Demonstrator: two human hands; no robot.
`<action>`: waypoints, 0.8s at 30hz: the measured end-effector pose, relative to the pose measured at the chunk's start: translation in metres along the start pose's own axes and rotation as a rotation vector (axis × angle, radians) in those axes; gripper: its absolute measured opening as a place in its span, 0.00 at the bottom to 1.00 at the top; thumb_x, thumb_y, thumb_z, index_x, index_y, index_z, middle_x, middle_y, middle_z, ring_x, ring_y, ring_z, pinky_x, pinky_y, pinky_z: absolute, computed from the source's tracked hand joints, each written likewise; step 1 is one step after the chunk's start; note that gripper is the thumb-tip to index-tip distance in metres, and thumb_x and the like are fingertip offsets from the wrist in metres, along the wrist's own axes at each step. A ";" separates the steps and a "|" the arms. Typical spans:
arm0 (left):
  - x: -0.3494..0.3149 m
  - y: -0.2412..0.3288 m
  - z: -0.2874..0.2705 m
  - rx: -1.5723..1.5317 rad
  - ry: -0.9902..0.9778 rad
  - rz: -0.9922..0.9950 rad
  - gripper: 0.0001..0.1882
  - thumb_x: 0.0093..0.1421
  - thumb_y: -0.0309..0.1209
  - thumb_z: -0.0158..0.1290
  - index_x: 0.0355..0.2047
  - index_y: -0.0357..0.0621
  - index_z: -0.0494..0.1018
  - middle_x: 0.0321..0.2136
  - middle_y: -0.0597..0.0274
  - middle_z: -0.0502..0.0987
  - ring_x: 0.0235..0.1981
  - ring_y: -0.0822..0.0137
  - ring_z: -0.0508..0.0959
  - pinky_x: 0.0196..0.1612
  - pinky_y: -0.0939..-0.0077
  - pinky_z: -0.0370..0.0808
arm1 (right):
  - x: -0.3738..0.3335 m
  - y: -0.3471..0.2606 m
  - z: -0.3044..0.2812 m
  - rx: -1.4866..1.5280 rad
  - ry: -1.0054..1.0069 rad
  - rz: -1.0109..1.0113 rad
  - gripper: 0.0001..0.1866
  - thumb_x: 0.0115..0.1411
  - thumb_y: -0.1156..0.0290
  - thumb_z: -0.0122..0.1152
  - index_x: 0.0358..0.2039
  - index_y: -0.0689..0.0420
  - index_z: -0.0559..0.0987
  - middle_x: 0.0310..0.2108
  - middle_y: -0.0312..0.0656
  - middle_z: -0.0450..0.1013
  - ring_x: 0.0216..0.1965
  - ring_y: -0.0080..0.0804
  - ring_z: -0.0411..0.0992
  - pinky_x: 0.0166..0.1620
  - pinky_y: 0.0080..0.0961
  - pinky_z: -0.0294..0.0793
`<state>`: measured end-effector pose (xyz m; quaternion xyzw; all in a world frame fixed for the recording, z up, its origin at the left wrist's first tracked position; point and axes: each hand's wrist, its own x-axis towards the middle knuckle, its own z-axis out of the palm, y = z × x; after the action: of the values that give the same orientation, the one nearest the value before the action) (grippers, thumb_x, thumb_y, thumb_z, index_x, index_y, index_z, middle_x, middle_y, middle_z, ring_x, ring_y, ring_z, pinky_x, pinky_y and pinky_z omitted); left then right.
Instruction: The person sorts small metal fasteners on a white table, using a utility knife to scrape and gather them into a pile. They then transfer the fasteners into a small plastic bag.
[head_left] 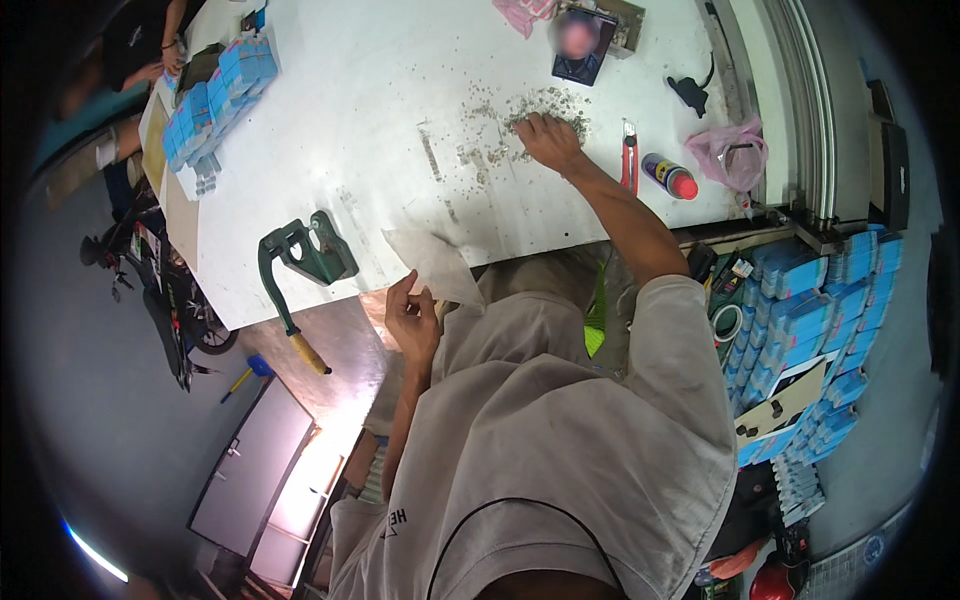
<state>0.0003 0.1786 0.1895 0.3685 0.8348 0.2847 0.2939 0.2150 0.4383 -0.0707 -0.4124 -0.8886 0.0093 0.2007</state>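
Observation:
My right hand (550, 142) is on the white table with its fingers curled down into a loose pile of small metal pieces (560, 102). More of these pieces are scattered to the left of it. What lies under the fingertips is hidden. At the near edge of the table, my left hand (411, 322) pinches a thin, whitish see-through plastic bag (432, 262). The bag lies partly over the edge, beside my lap.
Right of the pile lie a red cutter knife (629, 160), a spray can (670, 176) and a pink plastic bag (728, 155). A green hand press (305, 250) stands left. Blue-wrapped bundles (225, 95) sit far left, near another person (140, 45). More bundles (800, 320) are stacked right.

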 end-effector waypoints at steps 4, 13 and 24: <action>0.004 0.004 0.001 -0.012 -0.007 0.021 0.17 0.61 0.19 0.57 0.52 0.31 0.78 0.38 0.55 0.76 0.26 0.74 0.72 0.26 0.78 0.70 | -0.003 0.013 0.012 0.056 -0.104 0.089 0.10 0.62 0.63 0.65 0.28 0.53 0.77 0.25 0.36 0.73 0.25 0.30 0.76 0.24 0.29 0.76; 0.010 0.004 0.011 -0.042 -0.019 0.028 0.18 0.61 0.18 0.56 0.52 0.33 0.78 0.40 0.55 0.76 0.25 0.74 0.73 0.25 0.80 0.70 | -0.004 0.038 -0.040 2.001 -0.236 1.514 0.11 0.66 0.62 0.63 0.29 0.54 0.76 0.24 0.36 0.69 0.22 0.26 0.67 0.19 0.22 0.62; 0.019 0.016 0.031 -0.042 -0.070 0.061 0.18 0.61 0.18 0.56 0.53 0.35 0.78 0.42 0.53 0.77 0.26 0.74 0.76 0.27 0.79 0.74 | -0.028 0.028 -0.040 2.607 0.032 1.672 0.13 0.69 0.63 0.58 0.30 0.56 0.74 0.26 0.41 0.71 0.27 0.32 0.69 0.24 0.23 0.67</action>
<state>0.0185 0.2105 0.1741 0.3973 0.8061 0.2981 0.3217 0.2663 0.4306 -0.0489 -0.3198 0.2126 0.8521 0.3557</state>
